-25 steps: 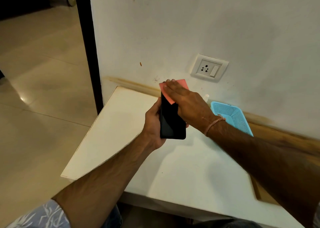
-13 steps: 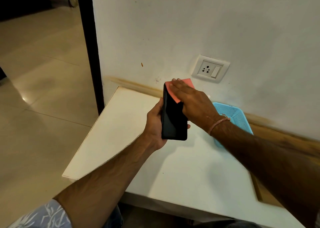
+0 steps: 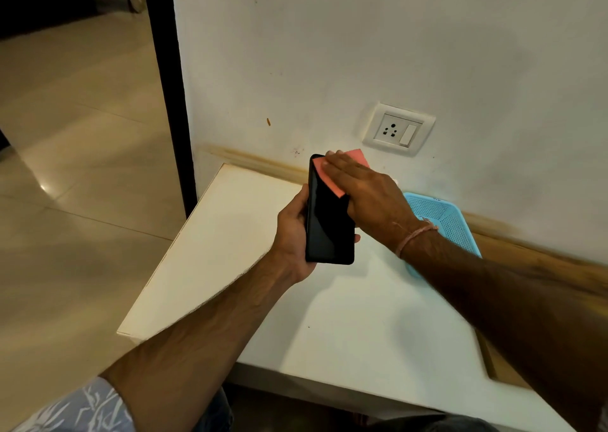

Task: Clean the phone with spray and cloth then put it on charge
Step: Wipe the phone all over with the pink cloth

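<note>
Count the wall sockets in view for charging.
1: the wall socket is above the table, up and right of the phone. Others may lie out of frame.

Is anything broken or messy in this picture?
Nothing is broken or spilled. The wall is grubby, though: a brown stain runs along its foot behind the table, with small specks higher up. The phone looks whole.

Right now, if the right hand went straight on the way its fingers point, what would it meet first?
Probably the white wall, once it slips off the top of the phone with the pink cloth; depth is unclear.
</note>
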`<action>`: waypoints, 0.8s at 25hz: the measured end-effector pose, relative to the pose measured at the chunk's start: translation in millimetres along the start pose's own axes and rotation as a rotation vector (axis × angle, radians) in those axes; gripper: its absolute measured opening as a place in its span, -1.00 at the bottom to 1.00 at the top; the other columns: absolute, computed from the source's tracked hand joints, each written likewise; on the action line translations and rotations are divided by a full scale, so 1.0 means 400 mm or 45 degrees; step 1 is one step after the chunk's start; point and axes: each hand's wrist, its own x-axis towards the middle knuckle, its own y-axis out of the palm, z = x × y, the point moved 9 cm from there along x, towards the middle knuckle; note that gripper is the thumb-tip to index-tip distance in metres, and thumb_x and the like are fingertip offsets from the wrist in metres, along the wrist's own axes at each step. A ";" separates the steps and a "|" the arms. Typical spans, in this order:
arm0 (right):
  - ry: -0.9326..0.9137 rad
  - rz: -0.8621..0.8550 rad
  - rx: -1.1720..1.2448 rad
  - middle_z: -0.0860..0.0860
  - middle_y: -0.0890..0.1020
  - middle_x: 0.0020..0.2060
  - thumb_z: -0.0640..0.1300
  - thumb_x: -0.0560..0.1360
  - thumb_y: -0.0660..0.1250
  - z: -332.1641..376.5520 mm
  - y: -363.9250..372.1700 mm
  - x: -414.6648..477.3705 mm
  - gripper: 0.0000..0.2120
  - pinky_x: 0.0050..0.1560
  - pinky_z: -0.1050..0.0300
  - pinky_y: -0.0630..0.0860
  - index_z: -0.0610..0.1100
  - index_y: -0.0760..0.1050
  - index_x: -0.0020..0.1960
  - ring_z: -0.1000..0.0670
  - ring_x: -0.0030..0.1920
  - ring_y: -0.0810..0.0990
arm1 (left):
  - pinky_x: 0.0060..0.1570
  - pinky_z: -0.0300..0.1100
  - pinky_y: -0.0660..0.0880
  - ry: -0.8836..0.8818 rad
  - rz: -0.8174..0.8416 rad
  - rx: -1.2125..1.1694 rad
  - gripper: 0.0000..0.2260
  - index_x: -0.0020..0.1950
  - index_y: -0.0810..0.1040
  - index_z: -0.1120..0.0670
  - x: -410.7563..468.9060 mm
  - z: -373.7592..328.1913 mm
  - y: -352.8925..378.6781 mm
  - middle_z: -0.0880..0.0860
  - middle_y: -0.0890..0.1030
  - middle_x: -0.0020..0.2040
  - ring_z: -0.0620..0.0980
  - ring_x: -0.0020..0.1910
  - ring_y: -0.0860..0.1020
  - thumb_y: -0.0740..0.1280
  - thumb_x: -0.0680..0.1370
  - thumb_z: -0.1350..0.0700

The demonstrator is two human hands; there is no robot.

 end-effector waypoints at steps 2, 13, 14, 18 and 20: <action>-0.114 0.057 -0.029 -0.02 0.13 0.55 -0.31 0.56 0.18 0.034 0.017 -0.011 -0.40 0.36 -0.04 0.40 -0.07 0.12 0.55 -0.02 0.55 0.09 | -0.03 0.10 0.61 -0.009 -0.007 -0.048 -0.60 0.23 0.67 0.02 -0.002 -0.001 0.000 0.15 0.69 0.14 0.17 0.07 0.68 0.24 0.61 -0.20; -0.058 0.030 0.002 0.00 0.14 0.55 -0.31 0.55 0.23 0.006 0.023 -0.021 -0.38 0.41 -0.04 0.34 -0.06 0.13 0.55 -0.02 0.55 0.08 | 0.00 0.14 0.61 -0.033 -0.036 -0.023 -0.56 0.21 0.68 0.01 -0.002 0.002 -0.006 0.18 0.68 0.18 0.20 0.09 0.68 0.18 0.62 -0.24; 0.073 -0.019 0.039 0.00 0.15 0.54 -0.30 0.56 0.23 -0.021 0.010 -0.016 -0.40 0.41 -0.07 0.33 -0.06 0.14 0.54 -0.01 0.55 0.09 | 0.01 0.18 0.60 -0.035 -0.040 -0.014 -0.54 0.21 0.69 0.01 -0.001 0.006 -0.007 0.19 0.67 0.20 0.22 0.10 0.67 0.14 0.63 -0.24; -0.153 0.023 0.026 -0.05 0.21 0.52 -0.38 0.51 0.20 0.057 0.031 -0.038 -0.39 0.36 -0.09 0.40 -0.11 0.20 0.52 -0.06 0.54 0.14 | -0.04 0.00 0.63 -0.029 -0.065 -0.060 -0.57 0.18 0.70 0.02 -0.003 -0.001 -0.017 0.15 0.70 0.15 0.14 0.10 0.68 0.18 0.62 -0.22; -0.252 0.016 0.009 -0.04 0.23 0.51 -0.39 0.50 0.24 0.057 0.027 -0.050 -0.38 0.34 -0.08 0.41 -0.11 0.22 0.51 -0.06 0.53 0.16 | -0.06 0.01 0.63 -0.036 -0.059 -0.057 -0.58 0.18 0.70 0.03 -0.005 -0.006 -0.013 0.15 0.70 0.13 0.14 0.07 0.69 0.19 0.62 -0.20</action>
